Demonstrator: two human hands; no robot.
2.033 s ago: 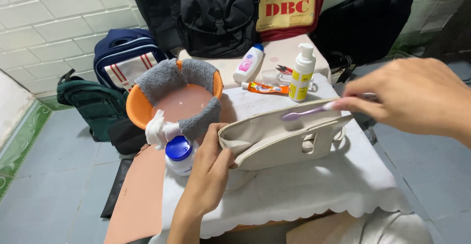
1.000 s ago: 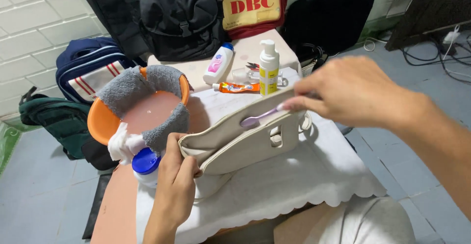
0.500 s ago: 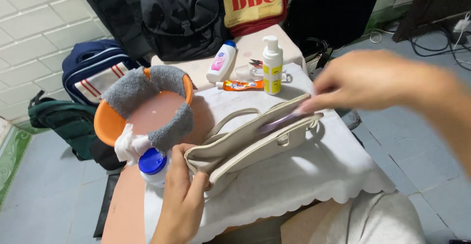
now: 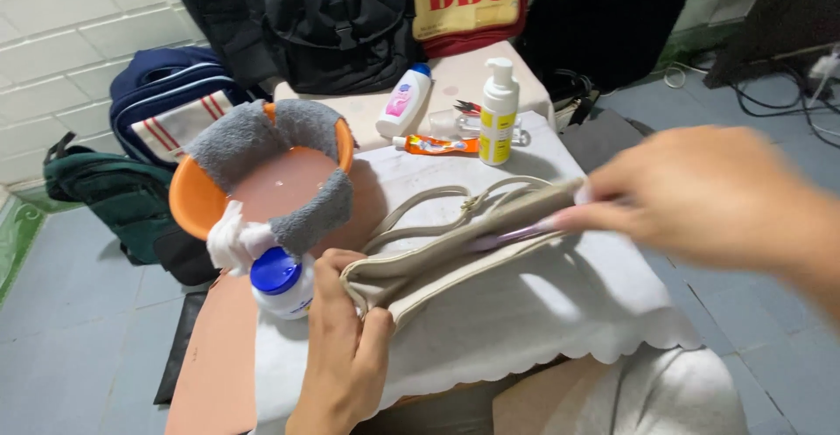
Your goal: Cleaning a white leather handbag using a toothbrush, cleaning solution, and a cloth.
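Observation:
A beige handbag (image 4: 455,251) lies on its side on a white cloth (image 4: 525,312) over a small table. My left hand (image 4: 346,347) grips the bag's left end and pins it down. Over the bag's right end, my right hand (image 4: 700,199) is blurred and holds a pale purple toothbrush (image 4: 507,238) whose head lies against the bag's top edge. The bag's straps (image 4: 437,199) loop up behind it.
An orange basin (image 4: 197,203) of cloudy water with a grey towel draped on its rim stands at the left. A blue-capped white jar (image 4: 280,282) is beside my left hand. Behind are two white bottles (image 4: 499,111), an orange tube (image 4: 433,144), backpacks and bags. Cables lie at right.
My right hand has slid the toothbrush left and down along the bag's top edge. The bag has tipped flatter. My left hand keeps its hold.

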